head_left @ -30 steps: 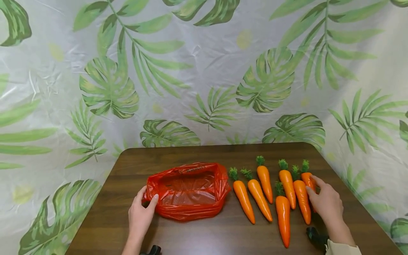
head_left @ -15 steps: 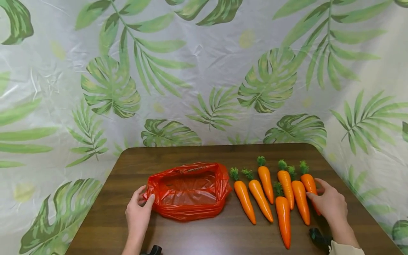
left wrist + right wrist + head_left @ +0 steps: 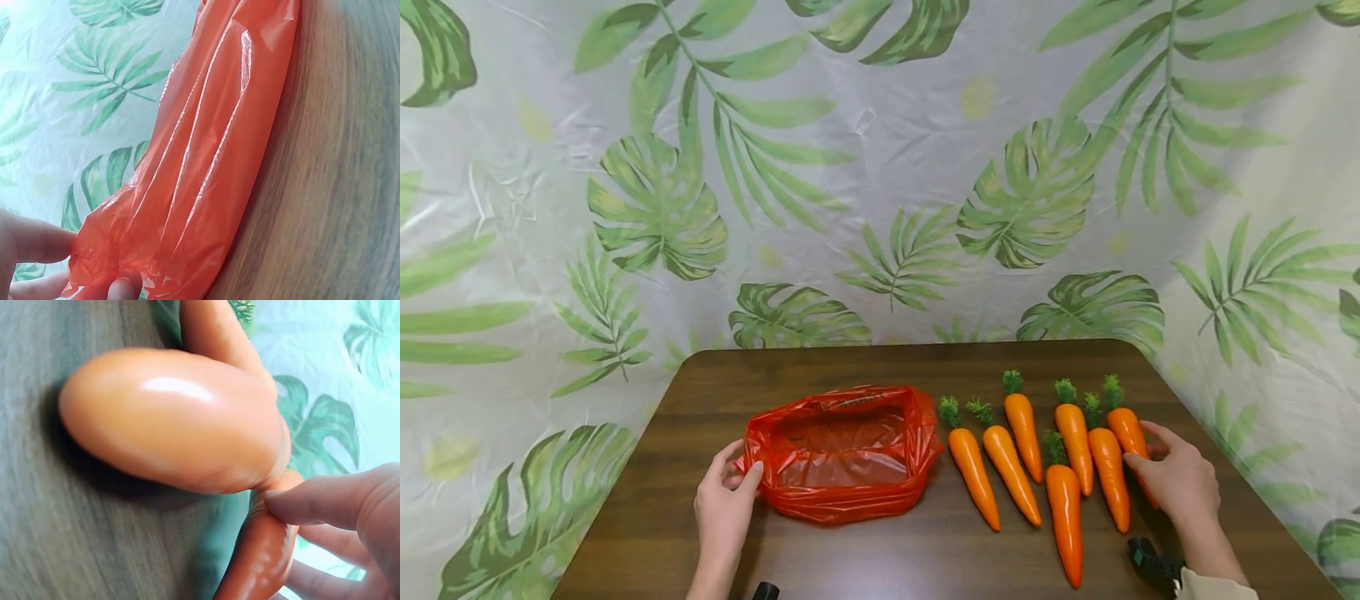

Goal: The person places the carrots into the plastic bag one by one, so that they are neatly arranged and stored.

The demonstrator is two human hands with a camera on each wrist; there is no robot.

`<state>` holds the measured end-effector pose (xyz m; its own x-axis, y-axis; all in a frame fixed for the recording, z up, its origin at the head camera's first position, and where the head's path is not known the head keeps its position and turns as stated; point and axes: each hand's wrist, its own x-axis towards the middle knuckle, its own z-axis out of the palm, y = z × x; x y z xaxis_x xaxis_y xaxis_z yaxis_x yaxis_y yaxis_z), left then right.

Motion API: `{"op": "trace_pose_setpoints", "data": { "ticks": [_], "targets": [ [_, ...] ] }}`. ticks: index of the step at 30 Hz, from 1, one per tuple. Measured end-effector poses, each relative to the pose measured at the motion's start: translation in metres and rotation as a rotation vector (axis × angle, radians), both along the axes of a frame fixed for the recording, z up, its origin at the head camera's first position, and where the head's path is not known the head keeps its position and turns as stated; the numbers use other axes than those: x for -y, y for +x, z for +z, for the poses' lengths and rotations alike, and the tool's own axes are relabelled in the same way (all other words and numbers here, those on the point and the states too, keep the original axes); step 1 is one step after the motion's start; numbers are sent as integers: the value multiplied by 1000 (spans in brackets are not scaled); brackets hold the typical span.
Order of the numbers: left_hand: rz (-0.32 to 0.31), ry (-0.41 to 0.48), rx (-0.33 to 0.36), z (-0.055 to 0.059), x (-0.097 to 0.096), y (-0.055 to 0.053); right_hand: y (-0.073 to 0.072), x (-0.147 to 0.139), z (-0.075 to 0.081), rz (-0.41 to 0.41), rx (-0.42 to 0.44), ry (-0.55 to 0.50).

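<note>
An open-mouthed red plastic bag (image 3: pixel 842 504) lies on the left half of the table. At its left end my left hand (image 3: pixel 724 504) grips the film, thumb in front and fingers behind; the left wrist view shows the fingertips at the crumpled bag (image 3: pixel 212 156) corner. Several orange carrots with green tops lie to the right of the bag. My right hand (image 3: pixel 1176 479) holds the rightmost carrot (image 3: pixel 1127 431), thumb across its near side and fingers on the far side. In the right wrist view the thumb presses on that carrot (image 3: pixel 259 559), beside a larger-looking carrot (image 3: pixel 169 425).
The brown wooden table (image 3: pixel 880 558) has rounded back corners. Behind it hangs a leaf-printed curtain (image 3: pixel 910 167). The nearest carrot (image 3: pixel 1064 521) points toward the front edge. Black wrist straps (image 3: pixel 1150 562) show below the hands.
The rightmost carrot has tilted, its green top shifting left and its tip right, with my right hand moving slightly right. My left hand has shifted a little left on the bag.
</note>
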<state>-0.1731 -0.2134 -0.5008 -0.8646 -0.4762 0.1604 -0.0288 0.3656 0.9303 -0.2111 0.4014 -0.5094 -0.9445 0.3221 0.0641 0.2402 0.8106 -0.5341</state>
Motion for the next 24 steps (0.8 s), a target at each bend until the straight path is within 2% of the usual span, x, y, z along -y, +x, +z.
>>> {"op": "trace_pose_setpoints", "data": {
  "ticks": [8,20,24],
  "targets": [
    [-4,3,-14,0,-1,-1,0,1,0,-35,-101,-14],
    [-20,121,-1,-6,-1,-4,0,9,2,-47,-223,-44],
    [-27,130,-3,-7,0,-6,0,13,6,-46,-275,-42]
  ]
}}
